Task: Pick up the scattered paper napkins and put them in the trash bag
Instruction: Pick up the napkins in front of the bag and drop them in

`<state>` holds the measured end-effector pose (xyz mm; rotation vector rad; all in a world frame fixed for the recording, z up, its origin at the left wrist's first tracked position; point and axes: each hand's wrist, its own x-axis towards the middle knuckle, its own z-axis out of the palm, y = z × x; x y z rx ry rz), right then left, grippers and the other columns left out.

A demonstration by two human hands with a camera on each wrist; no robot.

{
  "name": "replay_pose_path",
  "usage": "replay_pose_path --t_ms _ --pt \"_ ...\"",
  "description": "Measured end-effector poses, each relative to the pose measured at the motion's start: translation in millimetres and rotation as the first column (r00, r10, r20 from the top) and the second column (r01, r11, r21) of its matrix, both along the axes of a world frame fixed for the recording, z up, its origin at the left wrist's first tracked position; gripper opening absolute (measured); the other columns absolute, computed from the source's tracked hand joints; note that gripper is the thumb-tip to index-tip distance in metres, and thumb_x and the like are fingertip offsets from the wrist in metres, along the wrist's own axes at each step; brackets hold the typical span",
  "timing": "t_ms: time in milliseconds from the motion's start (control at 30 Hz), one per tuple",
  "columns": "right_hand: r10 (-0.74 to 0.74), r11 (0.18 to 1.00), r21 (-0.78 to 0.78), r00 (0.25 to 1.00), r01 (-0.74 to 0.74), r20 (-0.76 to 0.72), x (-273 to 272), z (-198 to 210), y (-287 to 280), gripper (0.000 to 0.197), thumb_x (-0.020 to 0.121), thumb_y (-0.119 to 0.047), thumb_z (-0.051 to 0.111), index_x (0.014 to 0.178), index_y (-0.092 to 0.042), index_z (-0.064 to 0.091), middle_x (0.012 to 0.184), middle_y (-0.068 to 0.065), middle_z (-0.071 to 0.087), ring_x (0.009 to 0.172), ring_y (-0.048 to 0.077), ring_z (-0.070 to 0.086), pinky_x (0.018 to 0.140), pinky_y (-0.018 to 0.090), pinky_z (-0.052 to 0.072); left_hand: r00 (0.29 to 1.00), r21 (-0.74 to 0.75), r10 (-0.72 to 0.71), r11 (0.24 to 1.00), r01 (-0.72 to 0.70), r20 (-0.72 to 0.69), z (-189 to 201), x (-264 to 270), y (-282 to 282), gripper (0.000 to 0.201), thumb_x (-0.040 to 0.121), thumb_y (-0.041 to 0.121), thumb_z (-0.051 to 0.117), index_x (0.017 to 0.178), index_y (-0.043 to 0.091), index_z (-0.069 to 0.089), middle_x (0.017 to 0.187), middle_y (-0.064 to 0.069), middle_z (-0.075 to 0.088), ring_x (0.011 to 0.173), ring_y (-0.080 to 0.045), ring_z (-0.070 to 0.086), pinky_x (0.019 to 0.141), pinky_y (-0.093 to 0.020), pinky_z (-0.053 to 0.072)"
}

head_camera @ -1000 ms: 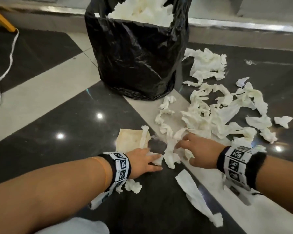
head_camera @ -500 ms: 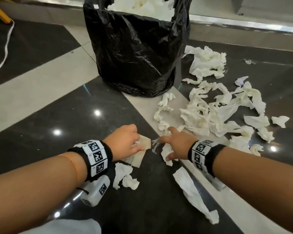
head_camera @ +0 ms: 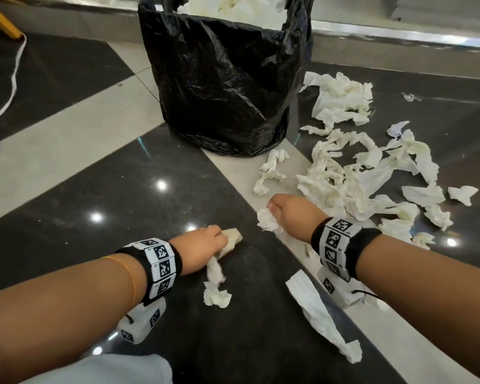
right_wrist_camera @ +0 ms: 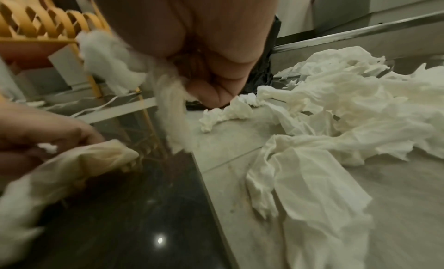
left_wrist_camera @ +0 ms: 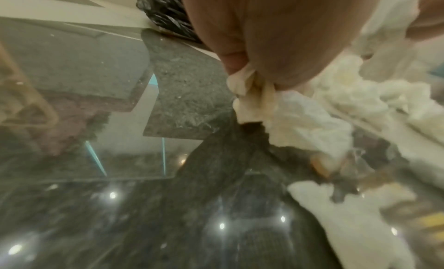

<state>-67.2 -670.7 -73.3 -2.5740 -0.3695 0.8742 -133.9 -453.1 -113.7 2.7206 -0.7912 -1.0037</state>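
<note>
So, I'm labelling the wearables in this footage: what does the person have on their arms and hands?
The hands are bare and the forearms unsleeved. Each wrist carries a black band ringed with white square tiles printed with black coded markers. A white marker-printed box hangs under the left wrist, and another sits under the right. A thin orange band circles the left forearm.

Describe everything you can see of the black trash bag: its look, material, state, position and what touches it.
The black trash bag stands upright on the floor, straddling a dark tile and a pale strip. It looks like thin, glossy, wrinkled plastic, with loop handles rising at its open mouth. White crumpled napkins fill it to the rim. Scattered napkins lie close against its right side; whether they touch is unclear. Neither of the hands touches it.
</note>
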Motion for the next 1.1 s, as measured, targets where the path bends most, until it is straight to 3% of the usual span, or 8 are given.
replay_pose_path --t_ms 133,200,300,433,667,833,967,1100 --pt "-0.001 0.999 -0.049 0.999 -0.002 -0.046 1.5 11.3 -2.6 0.044 0.08 -0.056 0.06 0.068 -0.014 0.058 0.072 0.002 0.058 0.075 0.02 0.056 0.066 0.031 0.045 0.982 -0.097 0.189 0.977 -0.187 0.01 20.7 2.5 -3.5 0.007 0.088 0.014 0.044 0.088 0.019 0.039 0.079 -0.001 0.048 0.077 -0.026 0.052 0.065 -0.031 0.035" --pt "0.046 0.994 -0.095 0.997 -0.052 -0.063 -2.9 14.8 -5.0 0.034 0.079 -0.035 0.068 0.096 -0.006 0.067 0.104 0.009 0.065 0.098 0.026 0.06 0.085 0.035 0.05 0.991 -0.146 0.134 0.981 -0.13 0.016 27.0 -3.2 -4.0 0.013 0.086 0.025 0.047 0.093 0.02 0.037 0.077 0.002 0.051 0.075 -0.023 0.051 0.064 -0.032 0.039" --pt "0.167 0.985 -0.047 0.985 -0.168 -0.035 -16.3 17.0 -10.0 0.018 0.081 -0.012 0.061 0.095 -0.002 0.067 0.109 0.011 0.065 0.1 0.027 0.06 0.089 0.029 0.048 0.987 -0.078 -0.136 0.989 0.129 -0.09 16.7 -22.7 -4.0 0.053 0.081 0.056 0.051 0.125 0.03 0.035 0.105 -0.001 0.059 0.093 -0.022 0.056 0.078 -0.039 0.05" --pt "0.367 0.928 0.017 0.91 -0.371 -0.193 -45.7 7.9 -22.3 0.018 0.083 -0.016 0.065 0.098 -0.017 0.054 0.101 -0.005 0.056 0.094 0.017 0.055 0.085 0.033 0.048 0.903 0.111 -0.403 0.901 0.42 -0.152 -6.5 -44.7 -6.6 0.039 0.092 0.028 0.048 0.129 0.024 0.037 0.117 -0.016 0.053 0.103 -0.038 0.054 0.08 -0.046 0.048" --pt "0.614 0.624 -0.272 0.675 -0.733 -0.41 -86.9 -25.3 -55.2 0.081 0.071 -0.026 0.077 0.135 -0.03 0.029 0.128 0.01 0.035 0.106 0.033 0.054 0.082 0.043 0.049 0.931 0.067 -0.354 0.931 0.36 -0.086 -3.9 -25.7 -4.7 0.025 0.087 0.021 0.052 0.109 0.011 0.05 0.115 -0.012 0.054 0.103 -0.033 0.054 0.079 -0.042 0.047" --pt "0.508 0.723 -0.315 0.782 -0.615 -0.36 -87.3 -23.0 -54.9 0.032 0.087 -0.013 0.051 0.117 -0.004 0.055 0.115 0.016 0.049 0.102 0.036 0.056 0.085 0.042 0.049 0.908 -0.097 -0.418 0.903 0.419 0.03 0.4 -26.0 -14.3 0.026 0.088 0.009 0.053 0.114 0.006 0.053 0.146 -0.01 0.037 0.126 -0.034 0.042 0.092 -0.045 0.049" --pt "0.272 0.932 -0.215 0.955 -0.291 -0.114 -67.2 -14.7 -51.4 0.027 0.087 -0.012 0.047 0.113 -0.012 0.052 0.115 0.01 0.058 0.098 0.026 0.056 0.081 0.03 0.043 0.784 -0.17 -0.62 0.77 0.615 0.027 -9.3 -46.1 -41.4 0.05 0.09 0.008 0.052 0.132 0.028 0.034 0.159 -0.002 0.004 0.113 -0.041 0.046 0.081 -0.052 0.052" --pt "0.066 0.985 -0.163 0.995 -0.053 0.078 -40.0 -12.7 -51.2 0.04 0.092 -0.018 0.043 0.131 -0.021 0.038 0.124 0.011 0.056 0.104 0.03 0.057 0.086 0.036 0.044 0.673 -0.093 -0.739 0.671 0.736 -0.005 -19.9 -46.8 -50.5 0.057 0.088 0.016 0.056 0.138 0.032 0.033 0.151 -0.01 0.024 0.11 -0.042 0.044 0.083 -0.049 0.048"
